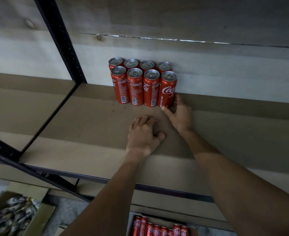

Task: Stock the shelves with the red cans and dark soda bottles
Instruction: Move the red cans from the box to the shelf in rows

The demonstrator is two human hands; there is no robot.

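Several red cans [137, 86] stand upright in two rows at the back of the brown shelf board [89, 126], against the wooden wall. My right hand [179, 114] reaches the front right can [167, 91]; its thumb touches the can's base and its fingers lie beside the can. My left hand [143, 133] rests on the shelf board in front of the cans, fingers loosely curled, holding nothing. More red cans [159, 229] lie in a cardboard box on the floor below. No dark soda bottles are in view.
A dark metal upright [60, 40] and cross bars frame the shelf on the left. A second open carton [12, 217] with shiny dark contents sits at the lower left on the floor. The shelf's front rail [157, 186] runs under my forearms.
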